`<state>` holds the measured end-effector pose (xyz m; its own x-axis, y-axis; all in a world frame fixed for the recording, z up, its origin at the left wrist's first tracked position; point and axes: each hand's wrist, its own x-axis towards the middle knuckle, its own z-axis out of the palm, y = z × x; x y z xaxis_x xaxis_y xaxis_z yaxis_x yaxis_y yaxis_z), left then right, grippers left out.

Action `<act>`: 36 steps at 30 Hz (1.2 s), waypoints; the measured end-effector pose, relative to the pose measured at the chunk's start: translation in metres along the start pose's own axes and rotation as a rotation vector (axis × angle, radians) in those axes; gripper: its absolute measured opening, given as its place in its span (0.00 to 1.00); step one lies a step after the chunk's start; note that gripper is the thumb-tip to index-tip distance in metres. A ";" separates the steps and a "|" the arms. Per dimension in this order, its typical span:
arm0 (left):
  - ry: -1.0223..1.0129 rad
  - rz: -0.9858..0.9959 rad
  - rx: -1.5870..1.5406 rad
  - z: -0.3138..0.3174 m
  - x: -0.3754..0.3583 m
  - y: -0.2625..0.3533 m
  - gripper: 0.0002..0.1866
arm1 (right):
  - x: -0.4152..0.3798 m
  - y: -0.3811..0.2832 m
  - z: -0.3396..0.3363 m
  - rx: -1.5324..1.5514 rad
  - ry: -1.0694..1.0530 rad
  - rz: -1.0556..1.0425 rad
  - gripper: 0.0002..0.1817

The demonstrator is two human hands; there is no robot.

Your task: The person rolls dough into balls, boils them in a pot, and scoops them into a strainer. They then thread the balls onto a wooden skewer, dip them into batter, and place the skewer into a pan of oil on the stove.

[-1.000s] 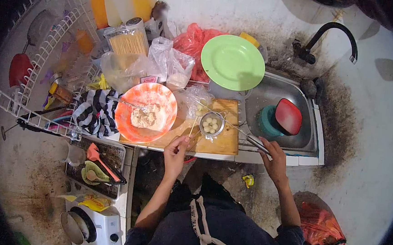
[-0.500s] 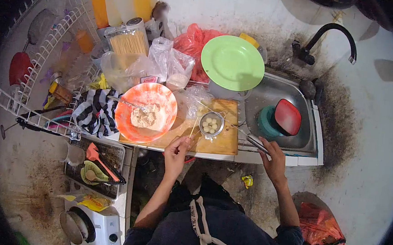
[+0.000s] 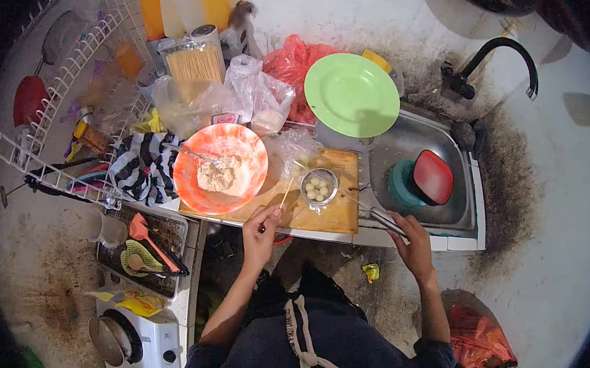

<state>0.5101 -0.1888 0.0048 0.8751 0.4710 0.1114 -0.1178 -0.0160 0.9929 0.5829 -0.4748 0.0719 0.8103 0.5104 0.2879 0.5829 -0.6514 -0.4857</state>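
Observation:
My left hand [image 3: 259, 235] pinches a thin bamboo skewer [image 3: 286, 193], which points up over the cutting board to the left of the strainer. Whether anything is on its tip is too small to tell. My right hand [image 3: 412, 245] grips the handle of a small mesh strainer [image 3: 387, 220]. Several pale round balls [image 3: 318, 189] lie in the strainer's bowl, above the wooden cutting board [image 3: 339, 218]. Left of the board's middle, an orange-and-white bowl [image 3: 257, 181] holds a beige floury mixture [image 3: 220, 175] with a spoon [image 3: 198, 155] in it.
Behind the board are a clear plastic bag [image 3: 297, 146], a green plate [image 3: 353, 92] and a pack of skewers [image 3: 195, 64]. On the right, a metal sink [image 3: 407, 140] contains a red bowl [image 3: 434, 176] and a teal container [image 3: 401, 183]. A striped black-and-white bag [image 3: 142, 166] lies left.
My left hand has shifted slightly left and turned a little, with the skewer still pinched. My right hand and the strainer stay almost in place. The whole view has shifted slightly.

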 end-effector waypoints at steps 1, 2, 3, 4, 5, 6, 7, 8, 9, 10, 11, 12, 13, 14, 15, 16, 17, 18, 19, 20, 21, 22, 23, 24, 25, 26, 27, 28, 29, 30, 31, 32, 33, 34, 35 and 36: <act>0.014 -0.004 -0.013 0.001 0.001 0.000 0.11 | -0.001 0.000 0.001 -0.009 0.007 -0.019 0.23; 0.027 -0.008 -0.026 0.001 0.003 0.001 0.11 | -0.001 0.000 0.003 -0.007 0.012 -0.005 0.23; 0.021 -0.007 -0.016 0.001 0.004 0.001 0.11 | -0.002 0.001 0.005 -0.004 0.018 0.009 0.23; 0.015 -0.007 -0.005 0.000 0.004 0.001 0.11 | -0.003 0.001 0.007 -0.002 0.023 0.024 0.23; 0.009 -0.007 0.007 0.000 0.005 0.001 0.11 | -0.004 -0.001 0.008 0.004 0.043 0.030 0.23; 0.010 -0.006 0.009 0.000 0.005 0.001 0.11 | -0.004 -0.003 0.008 0.009 0.062 0.036 0.23; 0.012 -0.005 0.011 0.000 0.006 0.000 0.11 | -0.004 -0.004 0.008 0.015 0.082 0.042 0.23; 0.014 -0.004 0.013 0.000 0.006 -0.001 0.11 | -0.004 -0.004 0.008 0.027 0.100 0.049 0.23; 0.013 -0.004 0.010 0.000 0.006 -0.003 0.11 | -0.004 -0.004 0.007 0.040 0.118 0.056 0.23; 0.011 -0.003 0.008 0.000 0.006 -0.004 0.11 | -0.004 -0.004 0.006 0.052 0.136 0.062 0.23; 0.008 -0.003 0.005 0.000 0.006 -0.005 0.12 | -0.004 -0.002 0.007 0.047 0.141 0.063 0.23; 0.011 -0.003 -0.002 0.000 0.006 -0.003 0.12 | -0.004 0.000 0.007 0.041 0.147 0.064 0.23; 0.012 -0.003 -0.010 0.001 0.006 0.000 0.12 | -0.004 0.001 0.007 0.034 0.154 0.066 0.24; 0.014 -0.002 -0.018 0.001 0.006 0.002 0.12 | -0.004 0.000 0.007 0.034 0.139 0.077 0.24; 0.012 0.009 -0.024 0.002 0.006 0.003 0.11 | -0.003 -0.002 0.005 0.035 0.123 0.087 0.23; 0.011 0.020 -0.029 0.002 0.006 0.003 0.11 | -0.002 -0.003 0.005 0.037 0.107 0.095 0.23; 0.011 0.031 -0.035 0.002 0.006 0.004 0.11 | -0.001 -0.003 0.005 0.024 0.113 0.079 0.23; 0.014 0.032 -0.028 0.002 0.007 0.003 0.11 | -0.002 -0.002 0.006 0.010 0.120 0.063 0.23; 0.016 0.034 -0.022 0.001 0.007 0.002 0.11 | -0.002 -0.001 0.006 -0.003 0.128 0.048 0.23; 0.019 0.035 -0.015 0.000 0.007 0.001 0.11 | -0.002 -0.002 0.006 0.012 0.160 0.050 0.22; 0.029 0.027 -0.013 -0.001 0.006 0.000 0.10 | -0.002 -0.002 0.007 0.028 0.192 0.052 0.21; 0.039 0.019 -0.012 -0.001 0.005 0.000 0.10 | -0.002 -0.003 0.008 0.044 0.224 0.056 0.21; 0.048 0.010 -0.012 -0.002 0.004 -0.001 0.10 | -0.002 -0.002 0.010 0.094 0.244 0.074 0.20; 0.047 -0.001 -0.022 -0.002 0.002 0.000 0.10 | 0.000 0.000 0.015 0.144 0.265 0.092 0.20; 0.048 -0.013 -0.031 -0.002 0.000 0.001 0.10 | 0.001 0.001 0.019 0.195 0.285 0.109 0.20; 0.050 -0.023 -0.038 -0.004 -0.003 0.003 0.10 | 0.001 -0.002 0.023 0.184 0.256 0.117 0.20; 0.034 -0.056 -0.068 -0.005 -0.007 0.004 0.10 | 0.001 -0.006 0.028 0.174 0.228 0.123 0.20; 0.017 -0.089 -0.096 -0.006 -0.011 0.006 0.10 | 0.000 -0.009 0.032 0.166 0.201 0.131 0.19; 0.001 -0.120 -0.124 -0.007 -0.015 0.006 0.10 | 0.000 -0.013 0.035 0.152 0.173 0.129 0.20; -0.004 -0.185 -0.136 -0.009 -0.019 0.001 0.11 | 0.000 -0.016 0.037 0.138 0.145 0.125 0.20; -0.012 -0.195 -0.162 -0.010 -0.021 0.000 0.11 | 0.000 -0.020 0.037 0.123 0.116 0.122 0.21; -0.021 -0.207 -0.189 -0.010 -0.022 -0.001 0.11 | -0.001 -0.024 0.036 0.105 0.049 0.213 0.20; -0.031 -0.219 -0.218 -0.011 -0.023 -0.002 0.12 | -0.002 -0.023 0.037 0.055 0.063 0.215 0.20; -0.026 -0.226 -0.211 -0.011 -0.023 0.000 0.12 | -0.004 -0.018 0.038 0.004 0.077 0.217 0.21; -0.034 -0.242 -0.212 -0.011 -0.023 0.000 0.12 | -0.005 -0.011 0.040 -0.047 0.091 0.218 0.22; -0.043 -0.257 -0.213 -0.012 -0.023 -0.001 0.12 | -0.005 -0.002 0.041 -0.105 0.118 0.166 0.22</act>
<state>0.4844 -0.1890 0.0010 0.9072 0.3981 -0.1357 0.0183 0.2851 0.9583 0.5751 -0.4527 0.0379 0.8935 0.3258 0.3089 0.4388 -0.7792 -0.4475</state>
